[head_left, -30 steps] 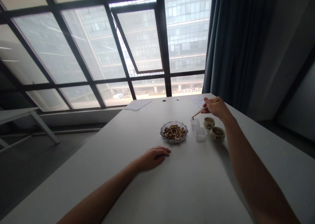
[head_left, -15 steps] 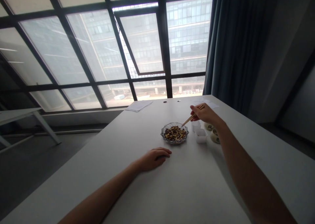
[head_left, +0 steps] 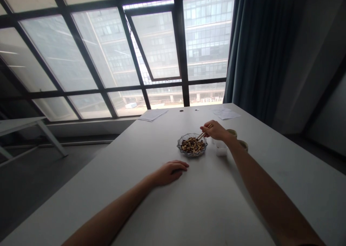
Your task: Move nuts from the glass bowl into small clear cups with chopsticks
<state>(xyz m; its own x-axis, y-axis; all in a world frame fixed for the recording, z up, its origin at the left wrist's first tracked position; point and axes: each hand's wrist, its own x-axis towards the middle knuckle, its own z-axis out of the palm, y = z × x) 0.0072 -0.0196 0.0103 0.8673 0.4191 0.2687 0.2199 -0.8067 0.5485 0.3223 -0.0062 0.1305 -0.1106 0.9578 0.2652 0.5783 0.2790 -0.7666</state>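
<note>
A glass dish of mixed nuts and beans stands in the middle of the white table. My right hand is closed on a pair of wooden chopsticks, and their tips reach down into the dish. My left hand lies palm down on the table just in front of the dish, its fingers loosely curled and holding nothing. A small white plastic cup stands right of the dish, partly covered by my right wrist. Two beige ceramic cups peek out behind my forearm.
Sheets of paper lie at the far edge of the table, and more paper at the far right. A big window and a dark curtain stand behind. Another white table is at the left.
My right hand has carried the chopsticks leftward from over the small white cups to the glass dish, where the tips now dip in. My left hand has stayed put.
</note>
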